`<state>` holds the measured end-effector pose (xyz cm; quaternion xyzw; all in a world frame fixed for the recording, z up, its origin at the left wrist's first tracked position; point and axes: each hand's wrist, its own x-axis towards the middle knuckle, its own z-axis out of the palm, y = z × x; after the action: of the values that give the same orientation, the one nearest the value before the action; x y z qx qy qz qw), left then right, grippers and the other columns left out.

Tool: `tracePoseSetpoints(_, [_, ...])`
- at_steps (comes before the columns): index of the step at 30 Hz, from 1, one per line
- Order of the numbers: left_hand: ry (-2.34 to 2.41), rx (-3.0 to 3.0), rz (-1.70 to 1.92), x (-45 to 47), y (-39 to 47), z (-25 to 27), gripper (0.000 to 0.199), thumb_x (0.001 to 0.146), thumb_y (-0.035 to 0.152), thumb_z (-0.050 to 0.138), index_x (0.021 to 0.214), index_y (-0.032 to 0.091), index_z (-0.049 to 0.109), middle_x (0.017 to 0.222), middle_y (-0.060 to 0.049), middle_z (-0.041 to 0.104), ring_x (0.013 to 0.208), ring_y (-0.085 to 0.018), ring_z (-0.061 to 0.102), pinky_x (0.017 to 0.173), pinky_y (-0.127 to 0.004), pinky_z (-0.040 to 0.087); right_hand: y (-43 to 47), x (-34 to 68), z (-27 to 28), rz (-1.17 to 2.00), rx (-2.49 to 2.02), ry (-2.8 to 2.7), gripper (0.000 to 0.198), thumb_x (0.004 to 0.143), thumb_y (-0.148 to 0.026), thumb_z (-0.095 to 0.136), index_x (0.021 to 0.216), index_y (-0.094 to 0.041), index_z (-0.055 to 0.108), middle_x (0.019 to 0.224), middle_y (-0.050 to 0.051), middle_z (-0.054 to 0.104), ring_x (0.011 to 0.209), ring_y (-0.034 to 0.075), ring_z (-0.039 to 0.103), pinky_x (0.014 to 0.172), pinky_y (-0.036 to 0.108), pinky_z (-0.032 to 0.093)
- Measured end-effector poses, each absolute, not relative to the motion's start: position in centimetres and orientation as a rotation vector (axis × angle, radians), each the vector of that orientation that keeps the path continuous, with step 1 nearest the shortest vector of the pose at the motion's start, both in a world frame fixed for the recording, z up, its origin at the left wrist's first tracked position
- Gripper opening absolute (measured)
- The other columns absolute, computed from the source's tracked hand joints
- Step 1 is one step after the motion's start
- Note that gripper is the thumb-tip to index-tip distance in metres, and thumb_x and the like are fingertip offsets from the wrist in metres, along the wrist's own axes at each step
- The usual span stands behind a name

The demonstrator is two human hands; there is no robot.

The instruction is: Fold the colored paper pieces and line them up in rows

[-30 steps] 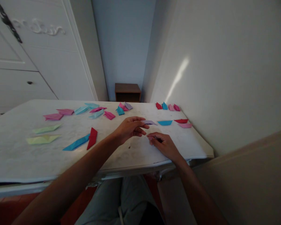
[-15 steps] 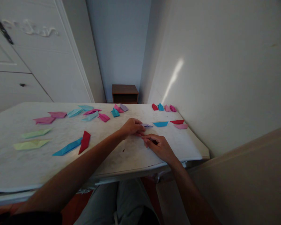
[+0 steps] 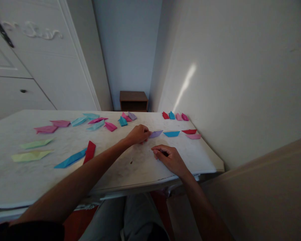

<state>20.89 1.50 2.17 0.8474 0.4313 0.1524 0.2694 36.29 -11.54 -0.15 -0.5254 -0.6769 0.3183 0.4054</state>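
Note:
A purple folded paper piece (image 3: 156, 134), long with pointed ends, is pinched at its left end by my left hand (image 3: 139, 134). It lies low over the table, left of a blue folded paper piece (image 3: 171, 134) of similar shape. Nearer to me, my right hand (image 3: 168, 156) rests on the table with fingers curled and fingertips together. It is apart from the purple paper, and nothing shows between its fingers. Further right lie a red folded piece (image 3: 189, 132) and a pink one (image 3: 193, 136).
The white table (image 3: 145, 170) carries several more folded papers on the left, among them a red piece (image 3: 89, 152) and a yellow one (image 3: 31, 155). Small folded shapes, one of them red (image 3: 165, 115), line the far right edge. A wall (image 3: 240, 83) stands close on the right.
My left hand has moved slightly up and left with the purple paper, away from my right hand. The paper's long side now shows. My right hand has hardly moved.

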Motion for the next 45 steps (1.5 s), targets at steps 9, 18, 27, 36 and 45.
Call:
tracePoseSetpoints(9, [1.315, 2.535, 0.345, 20.4, 2.6, 2.2, 0.033, 0.088, 0.038, 0.049, 0.099, 0.018, 0.073, 0.093, -0.012, 0.072, 0.088, -0.025, 0.066, 0.076, -0.032, 0.047, -11.6, 36.3, 0.0, 0.806, -1.324, -1.707, 0.027, 0.09, -0.037, 0.054, 0.097, -0.017, 0.071, 0.07, 0.001, 0.065, 0.067, 0.014, 0.059, 0.061, 0.024, 0.044])
tracePoseSetpoints(18, [1.071, 2.917, 0.431, 21.0, 1.5, 1.9, 0.033, 0.091, 0.037, 0.052, 0.115, 0.02, 0.067, 0.113, -0.012, 0.064, 0.102, -0.025, 0.06, 0.086, -0.034, 0.045, -11.6, 36.2, -0.1, 0.83, -1.326, -1.672, 0.026, 0.09, -0.036, 0.054, 0.096, -0.017, 0.071, 0.07, 0.001, 0.064, 0.066, 0.014, 0.059, 0.062, 0.025, 0.044])
tracePoseSetpoints(27, [0.798, 2.841, 0.538, 21.5, 1.4, 0.3, 0.025, 0.091, 0.024, 0.05, 0.101, 0.02, 0.073, 0.104, -0.011, 0.069, 0.099, -0.024, 0.059, 0.089, -0.038, 0.044, -11.7, 36.2, 0.0, 0.826, -1.347, -1.676, 0.025, 0.09, -0.035, 0.055, 0.097, -0.018, 0.071, 0.07, 0.001, 0.065, 0.068, 0.015, 0.059, 0.064, 0.025, 0.045])
tracePoseSetpoints(36, [0.847, 2.742, 0.567, 21.8, 1.6, 0.1, 0.031, 0.088, 0.027, 0.056, 0.115, 0.016, 0.066, 0.113, -0.012, 0.068, 0.107, -0.025, 0.059, 0.095, -0.039, 0.043, -11.6, 36.2, -0.1, 0.818, -1.343, -1.674, 0.026, 0.09, -0.037, 0.054, 0.096, -0.018, 0.071, 0.07, 0.001, 0.065, 0.068, 0.015, 0.059, 0.064, 0.026, 0.045])
tracePoseSetpoints(45, [0.846, 2.727, 0.597, 22.1, 1.9, -0.1, 0.027, 0.086, 0.028, 0.057, 0.108, 0.016, 0.069, 0.108, -0.012, 0.069, 0.101, -0.025, 0.06, 0.092, -0.038, 0.044, -11.6, 36.2, 0.1, 0.826, -1.352, -1.672, 0.026, 0.09, -0.036, 0.054, 0.096, -0.018, 0.071, 0.071, 0.001, 0.065, 0.068, 0.015, 0.06, 0.064, 0.025, 0.045])
